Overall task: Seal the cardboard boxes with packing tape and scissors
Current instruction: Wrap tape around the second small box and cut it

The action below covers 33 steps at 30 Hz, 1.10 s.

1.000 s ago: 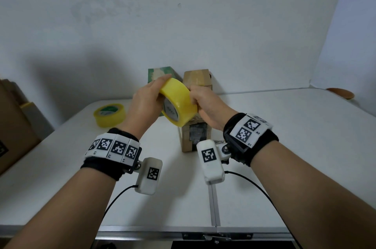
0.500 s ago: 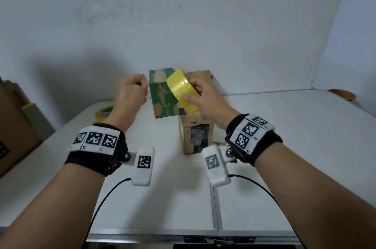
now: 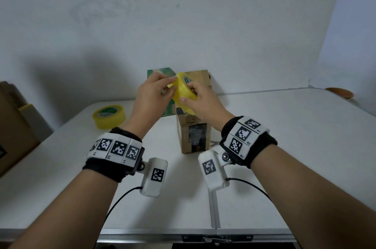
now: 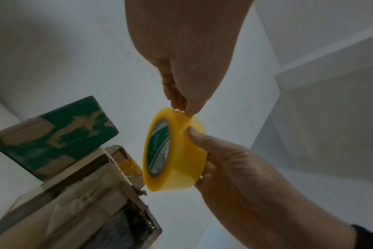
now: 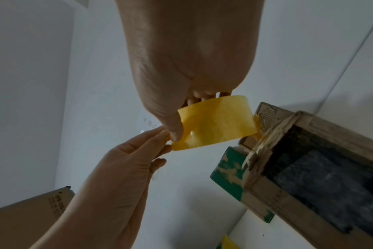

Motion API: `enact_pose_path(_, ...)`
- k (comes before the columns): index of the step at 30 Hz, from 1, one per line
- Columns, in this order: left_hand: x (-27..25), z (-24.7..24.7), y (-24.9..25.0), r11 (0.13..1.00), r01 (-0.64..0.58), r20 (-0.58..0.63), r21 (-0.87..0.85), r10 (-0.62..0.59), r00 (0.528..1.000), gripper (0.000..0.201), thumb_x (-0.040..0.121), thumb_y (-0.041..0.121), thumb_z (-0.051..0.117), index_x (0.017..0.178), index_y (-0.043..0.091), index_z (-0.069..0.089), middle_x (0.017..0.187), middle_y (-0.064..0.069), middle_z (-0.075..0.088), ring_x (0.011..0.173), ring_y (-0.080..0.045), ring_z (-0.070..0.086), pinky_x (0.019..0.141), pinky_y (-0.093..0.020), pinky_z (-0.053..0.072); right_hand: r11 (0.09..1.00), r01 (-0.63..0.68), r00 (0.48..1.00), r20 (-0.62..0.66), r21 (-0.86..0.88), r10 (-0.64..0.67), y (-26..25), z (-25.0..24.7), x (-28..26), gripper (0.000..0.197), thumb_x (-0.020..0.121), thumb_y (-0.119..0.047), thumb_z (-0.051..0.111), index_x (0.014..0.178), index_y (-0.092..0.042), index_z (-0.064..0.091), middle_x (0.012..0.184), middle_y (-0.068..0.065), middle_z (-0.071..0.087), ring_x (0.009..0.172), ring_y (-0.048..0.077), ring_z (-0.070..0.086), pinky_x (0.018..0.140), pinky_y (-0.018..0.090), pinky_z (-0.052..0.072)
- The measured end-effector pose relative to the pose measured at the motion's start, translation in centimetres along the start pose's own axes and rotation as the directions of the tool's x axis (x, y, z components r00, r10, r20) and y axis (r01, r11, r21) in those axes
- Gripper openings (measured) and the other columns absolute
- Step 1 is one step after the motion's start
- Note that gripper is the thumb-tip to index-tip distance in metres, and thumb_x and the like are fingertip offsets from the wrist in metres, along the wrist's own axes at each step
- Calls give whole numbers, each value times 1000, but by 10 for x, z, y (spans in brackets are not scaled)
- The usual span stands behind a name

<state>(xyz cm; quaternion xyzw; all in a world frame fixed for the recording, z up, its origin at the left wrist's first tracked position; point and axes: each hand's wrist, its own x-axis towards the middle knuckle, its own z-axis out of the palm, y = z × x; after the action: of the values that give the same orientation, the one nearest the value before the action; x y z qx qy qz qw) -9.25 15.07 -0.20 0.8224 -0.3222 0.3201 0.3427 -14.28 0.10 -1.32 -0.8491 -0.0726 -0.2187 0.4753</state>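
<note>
Tape roll (image 3: 184, 94): we grasp it in our right hand (image 3: 200, 104), core axis tilted up-right, above the brown box (image 3: 193, 137); left hand (image 3: 151, 95) pinches its rim

Both forearms are bare, and each wrist wears a black fabric band: the left wristband (image 3: 114, 155) carries a row of white tiles printed with black square fiducial markers, and the right wristband (image 3: 248, 139) carries the same kind of tiles, labelled R1, R2 and R3. A rounded white camera housing hangs from each band on a small metal ball joint, the left camera (image 3: 155, 176) and the right camera (image 3: 212, 169) each bearing one black-and-white marker. A thin black cable (image 3: 120, 200) runs from the left housing and another cable (image 3: 252, 186) from the right.
</note>
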Motion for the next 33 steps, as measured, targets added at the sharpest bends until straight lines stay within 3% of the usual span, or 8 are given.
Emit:
enact_pose_path(6, -2, 3, 0, 983, -178, -89, 47, 182, 979, 20, 88, 15, 68, 104, 6, 74, 95, -6, 65, 76, -20, 62, 68, -37, 55, 1000, -19, 1000, -5, 10, 19, -1, -4, 0, 25, 91, -21, 64, 112, -10, 58, 104, 7, 65, 94, 23, 61, 81, 38, 50)
enact_pose_path(11, -3, 3, 7, 979, -201, -28, 40, 202, 979, 8, 88, 14, 67, 93, 9, 69, 95, -2, 63, 77, -19, 62, 69, -41, 55, 998, -55, 998, 0, 37, 55, -1, -3, -2, 27, 90, -22, 65, 113, -10, 59, 104, 7, 67, 95, 24, 63, 85, 44, 53)
enact_pose_path(14, -1, -2, 6, 957, 157, 13, -242, -158, 987, 21, 91, 7, 58, 105, 22, 64, 107, 5, 62, 89, -10, 62, 78, -35, 57, 967, -128, 992, 13, 222, 128, -1, -9, -3, 32, 91, -18, 64, 121, -10, 57, 110, 7, 66, 98, 25, 64, 85, 42, 55)
enact_pose_path(17, 1, -7, -6, 815, 460, 275, -353, -380, 883, 39, 93, 6, 57, 123, 30, 53, 121, 6, 59, 105, -11, 62, 69, -23, 57, 904, -171, 985, 81, 391, 151, -11, -17, -4, 23, 86, -20, 62, 107, -10, 60, 94, 5, 60, 84, 19, 59, 66, 29, 49)
enact_pose_path(20, -2, -12, -10, 946, 299, 232, -123, -266, 936, 45, 94, 11, 59, 135, 29, 51, 107, -4, 64, 94, -22, 64, 76, -37, 53, 869, -224, 967, 210, 441, 143, -21, -14, -2, 20, 83, -32, 59, 95, -16, 60, 99, 8, 58, 91, 23, 56, 78, 41, 47)
enact_pose_path(22, -4, -15, -11, 983, 171, 155, 58, -179, 972, 46, 94, 7, 54, 137, 24, 51, 95, -8, 62, 85, -25, 59, 72, -33, 44, 832, -315, 940, 270, 456, 207, -24, -7, 1, 18, 94, -35, 54, 98, -19, 61, 105, 9, 61, 99, 25, 58, 92, 47, 48)
enact_pose_path(25, -10, -22, -15, 978, 10, 103, 208, -32, 994, 49, 91, 2, 55, 138, 16, 50, 106, -15, 66, 88, -33, 61, 71, -33, 40, 818, -354, 926, 297, 454, 235, -26, 2, 3, 20, 92, -35, 49, 96, -16, 55, 91, 6, 54, 88, 22, 53, 83, 41, 42)
enact_pose_path(33, -16, -37, -29, 968, 20, 97, 251, -46, 994, 50, 89, 2, 57, 137, 16, 52, 109, -16, 67, 91, -37, 63, 73, -41, 48, 765, -359, 929, 285, 535, 237, -32, 25, 5, 20, 86, -20, 48, 72, -23, 34, 76, -1, 32, 73, 15, 34, 73, 36, 26)
